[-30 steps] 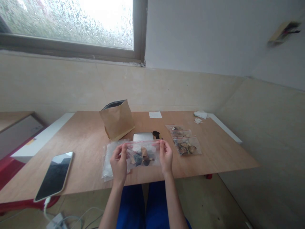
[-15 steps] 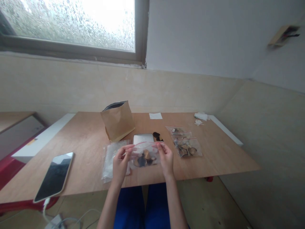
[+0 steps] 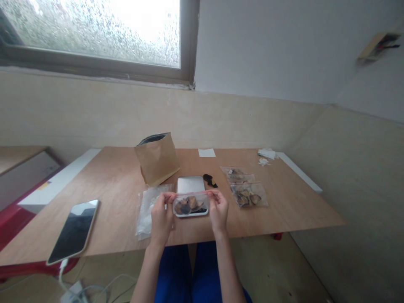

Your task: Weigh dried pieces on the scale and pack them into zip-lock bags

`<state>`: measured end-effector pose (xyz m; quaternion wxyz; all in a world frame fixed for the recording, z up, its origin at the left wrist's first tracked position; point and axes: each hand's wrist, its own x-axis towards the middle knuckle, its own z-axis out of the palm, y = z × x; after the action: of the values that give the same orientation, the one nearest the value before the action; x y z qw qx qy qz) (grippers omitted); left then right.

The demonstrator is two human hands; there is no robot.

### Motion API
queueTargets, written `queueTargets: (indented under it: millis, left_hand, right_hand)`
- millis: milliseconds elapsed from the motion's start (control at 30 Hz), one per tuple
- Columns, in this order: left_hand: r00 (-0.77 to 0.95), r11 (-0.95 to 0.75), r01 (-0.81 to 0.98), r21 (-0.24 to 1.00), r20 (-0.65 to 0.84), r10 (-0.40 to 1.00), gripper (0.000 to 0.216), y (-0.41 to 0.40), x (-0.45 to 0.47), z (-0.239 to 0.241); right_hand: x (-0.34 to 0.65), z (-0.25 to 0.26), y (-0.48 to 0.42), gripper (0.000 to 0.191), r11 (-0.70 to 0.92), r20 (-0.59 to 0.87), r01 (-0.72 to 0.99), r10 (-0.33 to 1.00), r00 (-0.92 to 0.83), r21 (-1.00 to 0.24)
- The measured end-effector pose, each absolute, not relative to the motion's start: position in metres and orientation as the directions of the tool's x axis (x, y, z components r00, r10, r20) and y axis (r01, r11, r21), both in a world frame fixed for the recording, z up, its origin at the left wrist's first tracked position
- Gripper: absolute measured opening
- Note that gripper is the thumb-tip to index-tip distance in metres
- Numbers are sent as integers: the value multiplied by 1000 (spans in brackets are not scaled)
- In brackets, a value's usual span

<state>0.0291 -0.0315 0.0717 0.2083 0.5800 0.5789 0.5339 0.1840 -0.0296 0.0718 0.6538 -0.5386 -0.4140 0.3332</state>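
Both my hands hold a small clear zip bag (image 3: pixel 191 204) with a red seal strip and dark dried slices inside, lifted just above the wooden table (image 3: pixel 107 185). My left hand (image 3: pixel 161 221) pinches the bag's left top corner. My right hand (image 3: pixel 217 212) pinches its right top corner. Behind the bag lies a small silver scale (image 3: pixel 190 184), with a few loose dark slices (image 3: pixel 209 179) to its right. A stack of empty clear bags (image 3: pixel 147 208) lies under my left hand.
A brown paper pouch (image 3: pixel 157 159) stands open behind the scale. Filled zip bags (image 3: pixel 246 191) lie to the right. A phone (image 3: pixel 74 230) on a cable rests at the front left. A paper slip (image 3: pixel 206 152) and crumpled tissue (image 3: pixel 265 155) sit at the far edge.
My hands have drawn closer together along the bag's top edge. The bag has turned lower and flatter, its contents bunched to the left.
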Motion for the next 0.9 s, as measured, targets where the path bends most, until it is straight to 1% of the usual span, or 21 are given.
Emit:
queueTargets:
  millis: [67,133,267,367,433,500,600,700,900]
  left_hand:
    - [-255,-247,448,859,387,886,20,-31,31,72]
    - [-265,-242,415,877,371,890,21,-31,31,73]
    - [-236,-237,238,942,293,927,26,-31,30,78]
    - [-221,-213,103,972,231,948,29,-33,32,82]
    - [-209,-199,44,979,204,956,31,-34,34,85]
    - [-193,-188,10,982,187,963,33,-34,35,85]
    - [-157,-160,-3,987,157,975,33,-35,32,83]
    - [-138,-140,20,990,141,980,32,-35,29,79]
    - [-231,-150,105,983,171,958,31,-34,28,75]
  right_hand:
    - [185,72,-30,27,198,183,10,887,425,-980]
    - [188,71,-31,27,199,174,-26,908,382,-980]
    - [194,72,-32,26,195,152,-166,958,243,-967]
    - [195,74,-33,24,196,168,-149,969,178,-969]
    - [193,75,-33,23,198,174,-115,965,195,-973]
    - [192,74,-32,25,189,159,-102,955,250,-977]
    - [191,72,-31,29,158,115,-120,945,306,-980]
    - [192,71,-30,29,138,88,-145,948,307,-980]
    - [193,71,-31,26,154,115,-125,956,270,-980]
